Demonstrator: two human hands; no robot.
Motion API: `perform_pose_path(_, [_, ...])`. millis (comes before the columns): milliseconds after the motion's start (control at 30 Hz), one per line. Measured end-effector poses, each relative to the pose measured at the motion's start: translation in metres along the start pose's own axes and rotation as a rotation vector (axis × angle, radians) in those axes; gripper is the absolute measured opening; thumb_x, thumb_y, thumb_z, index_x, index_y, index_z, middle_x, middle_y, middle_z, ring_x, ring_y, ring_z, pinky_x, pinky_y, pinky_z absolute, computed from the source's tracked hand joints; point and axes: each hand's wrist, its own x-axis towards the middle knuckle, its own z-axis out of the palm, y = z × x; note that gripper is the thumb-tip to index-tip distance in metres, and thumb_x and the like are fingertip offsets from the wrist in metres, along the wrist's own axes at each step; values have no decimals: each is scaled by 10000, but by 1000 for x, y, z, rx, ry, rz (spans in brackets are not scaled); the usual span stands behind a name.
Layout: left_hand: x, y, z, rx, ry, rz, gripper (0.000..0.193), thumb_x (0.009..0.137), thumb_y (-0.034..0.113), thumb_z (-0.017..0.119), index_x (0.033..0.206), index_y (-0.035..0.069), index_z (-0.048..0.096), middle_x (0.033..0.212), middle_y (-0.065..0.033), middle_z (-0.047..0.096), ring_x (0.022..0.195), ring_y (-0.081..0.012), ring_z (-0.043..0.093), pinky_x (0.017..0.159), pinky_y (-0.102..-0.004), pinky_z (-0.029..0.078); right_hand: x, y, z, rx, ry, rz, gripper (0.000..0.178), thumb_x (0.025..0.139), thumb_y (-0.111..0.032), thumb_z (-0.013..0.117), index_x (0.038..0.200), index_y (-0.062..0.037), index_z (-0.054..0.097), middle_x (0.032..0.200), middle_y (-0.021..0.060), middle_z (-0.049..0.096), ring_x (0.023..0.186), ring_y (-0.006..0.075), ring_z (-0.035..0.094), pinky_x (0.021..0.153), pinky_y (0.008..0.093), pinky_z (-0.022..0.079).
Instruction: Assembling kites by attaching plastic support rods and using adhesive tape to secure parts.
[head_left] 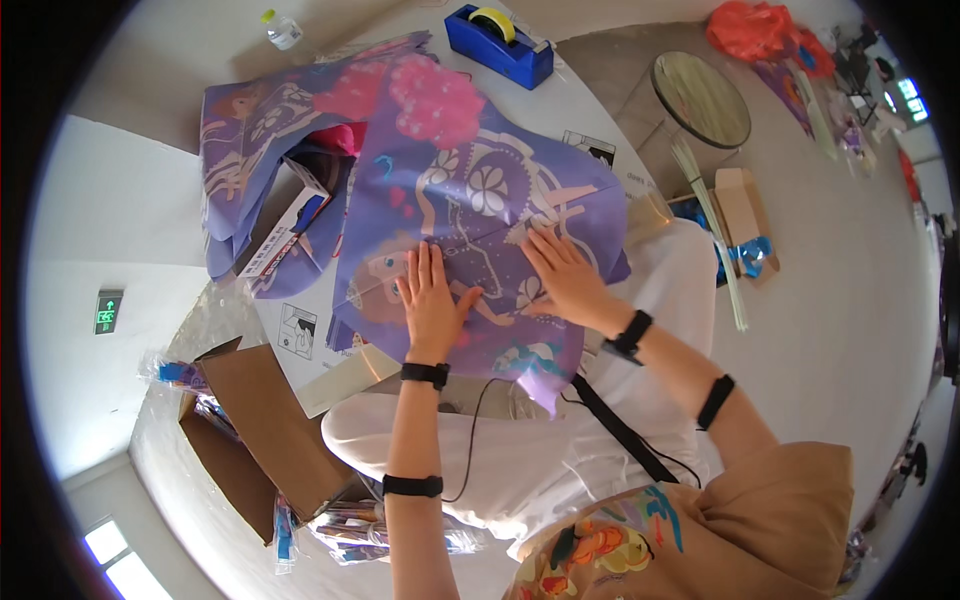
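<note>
A purple printed plastic sheet, decorated with a cartoon figure in a dress, is spread over the table and hangs past its near edge. My left hand lies flat on it with fingers stretched out, beside the printed head. To its right, my right hand rests on the same sheet, fingers spread over the printed dress. Neither hand grips anything. More purple printed sheets lie loosely bunched at the left, around a small printed box.
A blue tape dispenser stands on the table's far side, near a bottle. An open cardboard box sits at the lower left. On the right are a round stool, pale thin sticks and another carton.
</note>
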Motion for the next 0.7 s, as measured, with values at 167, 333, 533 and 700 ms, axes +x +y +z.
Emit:
perform_pose_path(167, [6, -13, -14, -55, -169, 17, 1019, 766, 582, 705, 1518, 61, 255, 1580, -135, 246, 1471, -343, 184, 1139, -593, 195, -54, 65, -52, -501, -184, 40, 767, 739, -180, 736, 1431, -125, 409, 1479, 133, 395, 1356, 291, 395, 1068, 508, 346])
perform_pose_path(333, [8, -11, -20, -45, -141, 8, 974, 771, 594, 697, 1486, 43, 331, 1566, -146, 283, 1463, -330, 222, 1123, -605, 221, -62, 129, -69, 308, 158, 635, 415, 819, -245, 740, 1128, -29, 567, 1127, 120, 622, 1062, 307, 595, 893, 395, 473])
perform_pose_path(533, [16, -18, -20, -134, -217, -60, 910, 813, 593, 664, 1482, 62, 351, 1564, -144, 287, 1463, -341, 215, 1124, -611, 214, -38, 78, -45, 488, 317, 794, 348, 852, -228, 734, 1052, 12, 580, 984, 145, 641, 919, 259, 626, 806, 340, 499])
perform_pose_path(700, [-1, -11, 6, 36, -38, -31, 845, 834, 544, 652, 1457, 43, 377, 1546, -155, 310, 1448, -339, 249, 1124, -568, 263, -4, -4, -37, 322, 487, 202, 218, 846, -25, 640, 1053, -18, 571, 1041, 150, 611, 981, 349, 587, 858, 425, 472])
